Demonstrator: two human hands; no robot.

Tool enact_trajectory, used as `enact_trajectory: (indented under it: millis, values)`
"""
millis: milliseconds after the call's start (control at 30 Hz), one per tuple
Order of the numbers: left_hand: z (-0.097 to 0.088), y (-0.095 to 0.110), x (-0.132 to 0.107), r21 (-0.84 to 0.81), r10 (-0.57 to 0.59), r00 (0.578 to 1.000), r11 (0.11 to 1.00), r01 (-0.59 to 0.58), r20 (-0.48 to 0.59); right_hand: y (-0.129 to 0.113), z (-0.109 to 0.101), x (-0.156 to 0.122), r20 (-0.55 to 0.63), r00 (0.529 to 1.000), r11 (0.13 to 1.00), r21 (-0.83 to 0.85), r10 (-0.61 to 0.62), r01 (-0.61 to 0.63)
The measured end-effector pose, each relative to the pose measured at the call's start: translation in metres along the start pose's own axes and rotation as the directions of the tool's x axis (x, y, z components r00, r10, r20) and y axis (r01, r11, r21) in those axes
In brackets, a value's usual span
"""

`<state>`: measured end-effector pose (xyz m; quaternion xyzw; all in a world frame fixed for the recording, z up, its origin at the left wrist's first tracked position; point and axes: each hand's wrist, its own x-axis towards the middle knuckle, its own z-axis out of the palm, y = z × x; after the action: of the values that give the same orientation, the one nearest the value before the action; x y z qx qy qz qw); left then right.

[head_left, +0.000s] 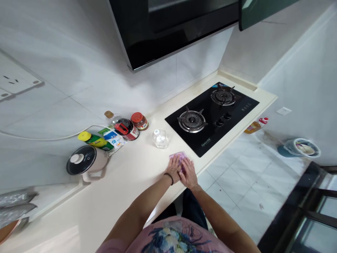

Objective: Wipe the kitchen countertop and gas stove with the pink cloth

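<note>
A pink-purple cloth (181, 154) lies on the pale countertop (126, 200), close to its front edge. My left hand (173, 169), with a dark bead bracelet at the wrist, rests on the cloth with fingers stretched out. Beside it, my right hand (188, 172) also lies flat over the cloth, its fingers extended. Both palms cover much of the fabric, and the two hands touch or nearly touch. Just beyond them stands a clear bottle (160, 139) with a white cap. To the right of the hands is the black gas hob (210, 144).
Against the wall stand a red-lidded jar (139, 121), a dark sauce bottle (126, 129), a yellow-capped green bottle (96, 140) and a lidded electric pot (86, 160). A range hood (179, 28) hangs above. On the floor are an oil bottle (255, 126) and a lined bin (286, 150).
</note>
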<state>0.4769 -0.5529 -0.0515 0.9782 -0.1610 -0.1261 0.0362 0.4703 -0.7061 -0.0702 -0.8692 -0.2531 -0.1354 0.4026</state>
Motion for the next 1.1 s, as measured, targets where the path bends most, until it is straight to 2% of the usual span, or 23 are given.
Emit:
enact_trajectory:
  millis: [67, 133, 267, 367, 500, 600, 667, 767, 900, 1000, 1100]
  values:
    - [-0.004, 0.021, 0.023, 0.003, 0.078, 0.997, 0.997, -0.078, 0.024, 0.000, -0.005, 0.002, -0.058, 0.998, 0.999, 0.039, 0.018, -0.016]
    - [-0.006, 0.039, 0.032, -0.007, 0.156, 0.988, 0.988, -0.156, 0.012, 0.003, -0.012, 0.002, -0.120, 0.990, 0.996, 0.063, 0.075, -0.068]
    - [-0.003, 0.063, 0.017, -0.035, 0.235, 0.968, 0.970, -0.239, -0.085, 0.011, -0.024, -0.004, -0.134, 0.968, 0.977, 0.048, 0.210, -0.206]
    - [0.005, 0.068, -0.006, -0.023, 0.197, 0.973, 0.979, -0.201, -0.122, 0.014, -0.024, -0.010, -0.065, 0.971, 0.973, 0.020, 0.229, -0.228]
    - [0.020, 0.051, -0.050, 0.007, 0.046, 0.994, 0.999, -0.046, -0.098, -0.001, -0.009, -0.020, 0.076, 0.990, 0.993, 0.010, 0.116, -0.117]
    - [0.031, 0.022, -0.097, -0.030, -0.109, 0.989, 0.994, 0.106, -0.100, -0.023, 0.008, -0.033, 0.168, 0.986, 1.000, 0.020, 0.004, -0.008]
    - [0.037, -0.001, -0.134, -0.063, -0.236, 0.965, 0.971, 0.230, -0.112, -0.039, 0.018, -0.043, 0.198, 0.979, 0.998, 0.038, -0.052, 0.046]
    - [0.048, -0.036, -0.200, -0.071, -0.428, 0.889, 0.904, 0.422, -0.161, -0.058, 0.032, -0.056, 0.225, 0.967, 0.991, 0.080, -0.120, 0.104]
    - [0.063, -0.076, -0.298, -0.077, -0.642, 0.732, 0.762, 0.643, -0.229, -0.068, 0.046, -0.064, 0.252, 0.950, 0.981, 0.112, -0.182, 0.158]
    - [0.072, -0.101, -0.373, -0.129, -0.799, 0.567, 0.595, 0.793, -0.198, -0.071, 0.055, -0.062, 0.241, 0.947, 0.975, 0.122, -0.212, 0.187]
    - [0.076, -0.121, -0.434, -0.184, -0.932, 0.341, 0.358, 0.915, -0.120, -0.075, 0.061, -0.058, 0.221, 0.950, 0.971, 0.136, -0.223, 0.196]
